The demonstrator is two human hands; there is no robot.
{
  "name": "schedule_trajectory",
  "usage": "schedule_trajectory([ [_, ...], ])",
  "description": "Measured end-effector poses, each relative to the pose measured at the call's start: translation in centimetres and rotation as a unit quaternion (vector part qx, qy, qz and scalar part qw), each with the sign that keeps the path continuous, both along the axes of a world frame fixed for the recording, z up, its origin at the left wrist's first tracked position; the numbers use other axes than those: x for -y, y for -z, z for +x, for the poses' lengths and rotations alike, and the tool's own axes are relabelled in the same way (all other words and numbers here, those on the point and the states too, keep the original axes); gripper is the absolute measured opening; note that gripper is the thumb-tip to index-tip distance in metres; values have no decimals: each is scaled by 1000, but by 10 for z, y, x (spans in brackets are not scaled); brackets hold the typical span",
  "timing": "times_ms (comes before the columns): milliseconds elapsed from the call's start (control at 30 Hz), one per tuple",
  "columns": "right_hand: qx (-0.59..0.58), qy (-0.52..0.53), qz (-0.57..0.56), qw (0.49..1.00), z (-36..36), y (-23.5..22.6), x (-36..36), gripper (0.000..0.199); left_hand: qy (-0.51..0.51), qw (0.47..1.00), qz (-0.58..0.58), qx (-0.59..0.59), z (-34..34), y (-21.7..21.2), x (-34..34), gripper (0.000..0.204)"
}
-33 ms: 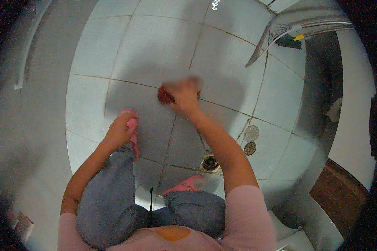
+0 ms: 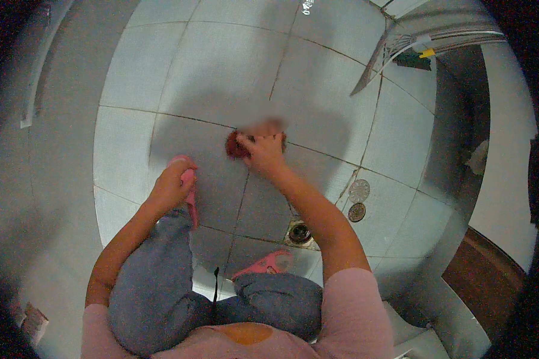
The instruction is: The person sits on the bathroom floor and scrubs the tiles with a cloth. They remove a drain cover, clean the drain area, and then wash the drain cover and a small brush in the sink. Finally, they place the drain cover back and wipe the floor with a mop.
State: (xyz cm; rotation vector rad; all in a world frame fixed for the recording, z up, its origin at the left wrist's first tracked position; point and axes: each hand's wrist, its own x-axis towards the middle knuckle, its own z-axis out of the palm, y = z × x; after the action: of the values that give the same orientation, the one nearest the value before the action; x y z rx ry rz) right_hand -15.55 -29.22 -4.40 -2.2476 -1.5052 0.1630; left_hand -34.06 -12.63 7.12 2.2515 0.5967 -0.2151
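My right hand (image 2: 265, 148) is closed over a dark red, rounded object (image 2: 236, 145) on the tiled floor (image 2: 221, 66). The object's ends show on both sides of the hand; the middle is covered, and blur hides its exact kind. My left hand (image 2: 175, 181) is at the pink slipper (image 2: 190, 197) by my left knee, its fingers bent. Whether those fingers grip anything is hidden. A second pink slipper (image 2: 266, 263) shows beyond my right knee.
A round floor drain opening (image 2: 299, 233) lies beside my right forearm, with a pale slotted disc (image 2: 359, 191) and a darker disc (image 2: 357, 212) nearby. A wire rack (image 2: 401, 48) stands at the far right. Walls rise on both sides.
My right hand and the dark red object have shifted slightly toward me along the floor. My left hand stays in nearly the same place.
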Motion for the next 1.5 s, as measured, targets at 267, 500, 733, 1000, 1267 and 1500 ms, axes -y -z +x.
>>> schedule_trajectory([
  [267, -48, -48, -171, 983, -52, -43, 169, 66, -9, 985, -102, -142, -11, 15, 4, 24],
  [500, -74, 121, -169, 975, -46, -74, 132, 66, 151, 978, -3, -146, 9, 1, 22, 28],
  [733, 14, 126, -112, 986, -32, -18, 63, 70, 180, 973, 6, -145, 16, 16, 23, 29],
  [1000, -74, 147, -193, 967, -53, -25, 75, 68, 381, 888, 73, -246, 38, 5, 19, 32],
  [1267, -51, 178, -108, 977, -31, -14, 50, 69, 248, 957, 137, -61, 97, 53, 43, 50],
  [1500, -65, 155, -205, 964, -93, -29, 137, 72, 262, 924, 260, -97, 111, 65, 72, 56],
])
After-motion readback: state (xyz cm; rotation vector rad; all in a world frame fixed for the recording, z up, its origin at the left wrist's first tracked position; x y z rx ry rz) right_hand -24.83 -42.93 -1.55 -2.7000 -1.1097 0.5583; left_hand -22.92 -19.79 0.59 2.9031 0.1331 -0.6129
